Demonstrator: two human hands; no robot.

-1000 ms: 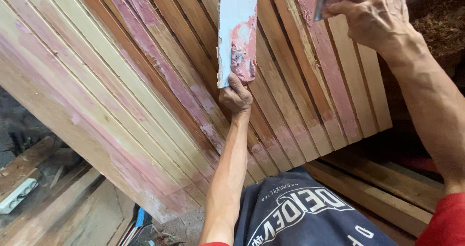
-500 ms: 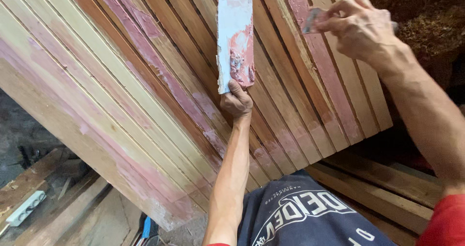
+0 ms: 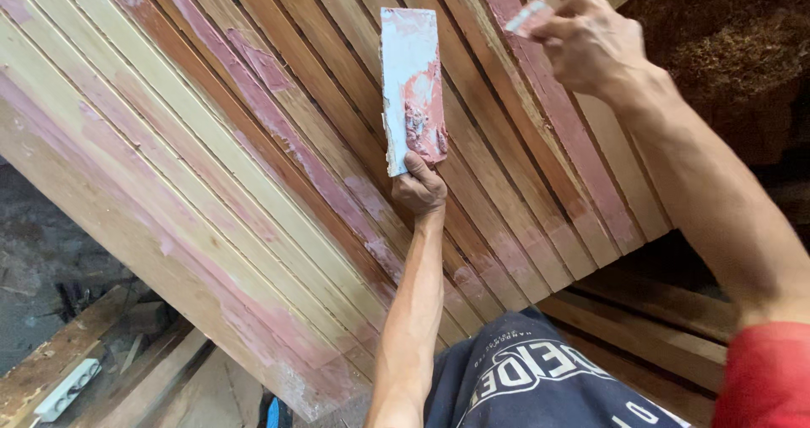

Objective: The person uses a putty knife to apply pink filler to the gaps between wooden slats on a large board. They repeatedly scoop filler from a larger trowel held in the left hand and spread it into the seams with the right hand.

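Observation:
My left hand grips the lower end of a flat white board that carries a lump of pinkish-red filler on its right side. It holds the board upright in front of a large slatted wooden panel. My right hand pinches a small metal putty knife and presses its blade against a slat near the panel's upper right. Several slats show smears of pink filler.
The panel leans over my lap in dark blue cloth. Wooden planks lie at the lower right. Planks, scraps and a white power strip lie on the floor at the lower left. A dark brown mass fills the upper right.
My right hand with the putty knife has slid left and down along the slat. The view shifted, so the board and my left hand sit lower in the picture.

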